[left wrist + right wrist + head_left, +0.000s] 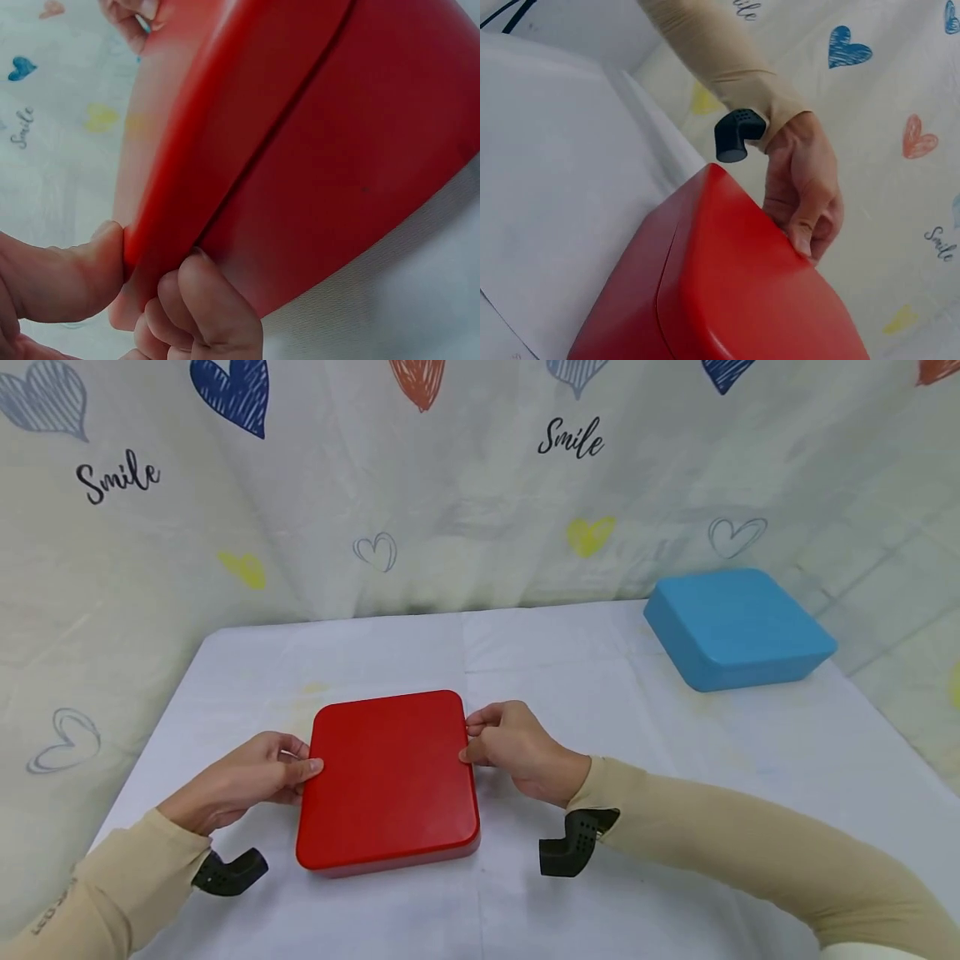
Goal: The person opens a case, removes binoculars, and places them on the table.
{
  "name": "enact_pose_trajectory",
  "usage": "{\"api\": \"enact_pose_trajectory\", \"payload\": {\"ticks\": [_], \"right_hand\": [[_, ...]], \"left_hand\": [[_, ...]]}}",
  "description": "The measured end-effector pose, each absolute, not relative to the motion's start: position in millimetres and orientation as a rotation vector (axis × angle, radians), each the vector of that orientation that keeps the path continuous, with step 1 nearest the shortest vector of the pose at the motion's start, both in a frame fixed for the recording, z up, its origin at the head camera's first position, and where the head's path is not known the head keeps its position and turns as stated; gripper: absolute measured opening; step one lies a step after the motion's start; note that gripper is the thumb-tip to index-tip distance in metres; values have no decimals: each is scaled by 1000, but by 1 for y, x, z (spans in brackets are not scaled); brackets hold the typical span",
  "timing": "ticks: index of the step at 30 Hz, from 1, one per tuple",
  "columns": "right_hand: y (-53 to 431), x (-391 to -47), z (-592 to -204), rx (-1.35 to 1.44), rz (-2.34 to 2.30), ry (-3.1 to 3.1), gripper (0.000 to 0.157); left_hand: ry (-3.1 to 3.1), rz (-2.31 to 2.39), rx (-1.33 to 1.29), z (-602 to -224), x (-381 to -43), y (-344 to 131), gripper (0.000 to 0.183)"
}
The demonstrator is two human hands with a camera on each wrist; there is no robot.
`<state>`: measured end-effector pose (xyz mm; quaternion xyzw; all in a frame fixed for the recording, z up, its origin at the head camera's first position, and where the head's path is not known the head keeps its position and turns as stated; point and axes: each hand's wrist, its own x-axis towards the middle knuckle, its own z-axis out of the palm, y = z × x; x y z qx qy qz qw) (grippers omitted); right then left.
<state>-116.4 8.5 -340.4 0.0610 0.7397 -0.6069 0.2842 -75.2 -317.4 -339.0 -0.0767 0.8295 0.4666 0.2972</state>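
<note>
A red rounded-square box (390, 781) lies on the white-covered table in the head view, its lid on. My left hand (255, 777) grips its left edge. Up close in the left wrist view, the left thumb (67, 274) presses the lid's rim while curled fingers (217, 304) touch the side by the seam. My right hand (521, 752) pinches the right edge, thumb on the rim; its other fingertips are partly hidden behind the box. Across the red box (757, 292), the right wrist view shows the left hand (806, 187).
A blue rounded box (742, 627) sits at the table's far right corner. White cloth covers the table (570, 677). Behind it hangs a curtain (465, 485) printed with hearts and "Smile". Black wrist mounts (577, 842) stick out below both sleeves.
</note>
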Motion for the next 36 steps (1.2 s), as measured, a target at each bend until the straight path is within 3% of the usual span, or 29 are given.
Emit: {"api": "enact_pose_trajectory", "payload": {"ticks": [36], "right_hand": [[15,-127,-347,61,-1633,1908,38]], "left_hand": [[2174,1255,-149,-337,-78,-321,36]]}}
